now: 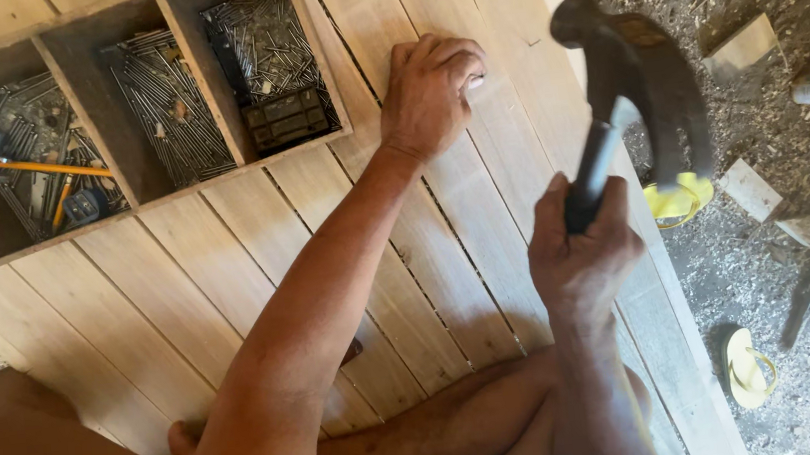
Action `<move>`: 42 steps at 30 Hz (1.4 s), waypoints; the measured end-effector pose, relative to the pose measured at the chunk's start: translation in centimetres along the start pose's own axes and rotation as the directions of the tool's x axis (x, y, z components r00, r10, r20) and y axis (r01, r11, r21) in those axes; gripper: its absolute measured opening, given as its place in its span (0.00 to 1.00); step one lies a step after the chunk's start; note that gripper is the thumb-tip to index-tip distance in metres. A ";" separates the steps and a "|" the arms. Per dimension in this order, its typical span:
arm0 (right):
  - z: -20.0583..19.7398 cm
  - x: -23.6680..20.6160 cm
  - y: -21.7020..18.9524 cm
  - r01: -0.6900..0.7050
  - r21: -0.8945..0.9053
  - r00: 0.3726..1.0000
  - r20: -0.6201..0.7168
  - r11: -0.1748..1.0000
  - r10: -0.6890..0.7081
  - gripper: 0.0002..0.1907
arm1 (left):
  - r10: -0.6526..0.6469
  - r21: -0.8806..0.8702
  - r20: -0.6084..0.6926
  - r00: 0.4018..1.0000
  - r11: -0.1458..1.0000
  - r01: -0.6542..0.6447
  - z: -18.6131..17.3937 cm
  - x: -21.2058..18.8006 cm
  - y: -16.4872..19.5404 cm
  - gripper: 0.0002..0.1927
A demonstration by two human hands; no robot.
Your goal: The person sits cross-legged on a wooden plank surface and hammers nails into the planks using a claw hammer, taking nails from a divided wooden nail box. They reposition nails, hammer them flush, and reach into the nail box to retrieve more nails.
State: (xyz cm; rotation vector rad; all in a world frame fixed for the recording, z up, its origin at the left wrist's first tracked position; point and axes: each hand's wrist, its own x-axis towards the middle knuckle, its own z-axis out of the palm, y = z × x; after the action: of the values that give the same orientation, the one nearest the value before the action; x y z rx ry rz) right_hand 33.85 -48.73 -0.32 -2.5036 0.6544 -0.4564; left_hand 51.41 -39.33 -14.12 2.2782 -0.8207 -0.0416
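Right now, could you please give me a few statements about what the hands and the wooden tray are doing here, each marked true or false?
1. The right hand grips a hammer raised above the planks. True.
2. The left hand rests in the nail tray. False: it presses on a plank beside the wooden tray, outside it.
3. The tray has three compartments holding nails. True.
4. A yellow pencil lies in the rightmost compartment. False: it lies in the leftmost one.
5. The hammer head touches the left hand. False: it is apart from that hand, off to its right, and blurred.
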 end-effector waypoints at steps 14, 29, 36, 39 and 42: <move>2.1 0.2 -1.1 -0.041 0.029 0.974 0.223 0.999 0.033 0.14 | 0.045 -0.029 -0.394 0.918 0.998 -0.061 -7.0 -3.5 1.3 0.16; 4.6 -1.6 -2.9 -0.048 -0.024 0.912 0.406 0.999 0.054 0.16 | -0.339 0.338 -0.231 0.912 0.851 0.402 -14.1 -3.9 -7.5 0.11; 4.8 -1.6 -2.1 -0.055 -0.008 0.906 0.420 0.998 0.053 0.15 | -0.214 0.323 -0.299 0.930 0.894 0.310 -13.5 -4.1 -8.7 0.11; 4.7 -1.4 -2.2 -0.089 -0.013 0.892 0.444 0.996 0.085 0.15 | -0.201 0.290 -0.306 0.930 0.911 0.293 -13.9 -4.2 -8.6 0.19; 4.6 -1.3 -2.4 -0.091 0.005 0.887 0.455 0.996 0.079 0.15 | -0.151 0.170 -0.405 0.902 0.957 0.236 -14.2 -4.3 -8.2 0.21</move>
State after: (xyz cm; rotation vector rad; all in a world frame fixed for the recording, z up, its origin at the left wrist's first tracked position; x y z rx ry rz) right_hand 35.63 -44.49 -2.99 -2.4161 0.5589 0.1583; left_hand 56.07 -23.73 -9.48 2.4497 -0.4010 0.4170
